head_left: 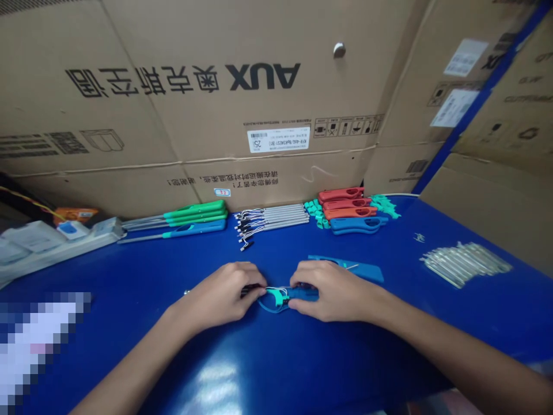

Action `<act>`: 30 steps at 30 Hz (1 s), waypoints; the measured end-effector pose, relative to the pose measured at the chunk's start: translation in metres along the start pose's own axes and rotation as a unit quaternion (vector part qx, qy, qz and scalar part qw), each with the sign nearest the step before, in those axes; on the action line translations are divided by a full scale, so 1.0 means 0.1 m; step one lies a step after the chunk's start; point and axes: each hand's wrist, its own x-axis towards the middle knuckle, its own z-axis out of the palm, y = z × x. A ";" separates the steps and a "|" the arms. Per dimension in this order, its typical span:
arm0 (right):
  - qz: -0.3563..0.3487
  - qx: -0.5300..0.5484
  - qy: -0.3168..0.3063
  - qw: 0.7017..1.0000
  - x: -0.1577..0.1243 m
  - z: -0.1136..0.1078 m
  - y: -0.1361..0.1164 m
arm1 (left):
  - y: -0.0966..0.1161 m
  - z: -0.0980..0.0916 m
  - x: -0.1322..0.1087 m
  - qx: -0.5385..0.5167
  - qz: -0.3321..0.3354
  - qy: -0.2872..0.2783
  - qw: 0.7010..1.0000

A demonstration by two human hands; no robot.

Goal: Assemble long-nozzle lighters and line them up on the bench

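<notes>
A half-assembled blue long-necked lighter [270,306] lies across the table in front of me, its case open. A green trigger [280,297] sits inside it, with thin white wires running beside the trigger. My left hand [231,288] is closed around the front part, fingertips pinched at the wires; a metal tip shows past its far side. With thumb and fingers, my right hand [328,291] grips the handle end. Just behind my right hand lies another blue case half [365,271], with a thin pin-like piece on it. My fingers hide part of the lighter's inside.
Behind are finished-looking lighters [196,214], metal rods with wires [280,217], green triggers [384,204], small green pieces [317,213] and red and blue handles [349,204]. Clear tubes [466,262] lie right. A power strip [64,245] lies left; cardboard [194,115] walls the back.
</notes>
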 end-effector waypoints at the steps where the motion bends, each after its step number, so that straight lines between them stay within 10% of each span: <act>1: -0.005 0.004 0.005 1.000 -0.02 0.01 0.01 | 0.02 0.00 0.01 0.001 0.002 0.002 1.000; 21: -0.042 -0.005 -0.027 0.999 -0.07 -0.06 -0.01 | 0.00 0.08 0.03 0.022 0.073 0.064 0.995; 30: -0.091 0.009 0.147 0.985 -0.06 0.09 0.04 | 0.03 0.07 0.02 -0.012 0.129 0.137 0.982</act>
